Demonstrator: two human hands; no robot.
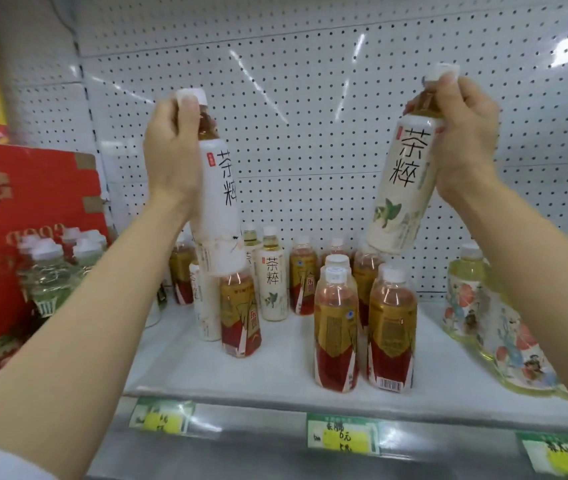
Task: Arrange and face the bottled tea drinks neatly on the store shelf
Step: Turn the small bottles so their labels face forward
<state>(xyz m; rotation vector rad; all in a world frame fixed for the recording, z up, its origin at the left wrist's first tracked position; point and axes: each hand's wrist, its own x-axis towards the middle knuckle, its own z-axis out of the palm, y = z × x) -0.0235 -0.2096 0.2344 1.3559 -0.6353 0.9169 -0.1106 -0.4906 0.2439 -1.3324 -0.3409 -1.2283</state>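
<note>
My left hand (171, 147) grips the neck of a white-labelled tea bottle (218, 202), held upright above the shelf. In the air on the right, my right hand (462, 133) holds a second white-labelled tea bottle (403, 181) by its neck, tilted with the base toward the middle. Below them on the white shelf (275, 372) stand several bottles: red-and-gold labelled tea bottles (336, 330) toward the front and white-labelled ones (273, 278) further back, in uneven rows with labels turned different ways.
A red carton (29, 209) and a shrink-wrapped pack of clear bottles (57, 268) sit at the left. Large bottles with colourful printed labels (497, 327) stand at the right. Price tags (343, 434) line the shelf's front edge. A perforated white panel (310, 98) backs the shelf.
</note>
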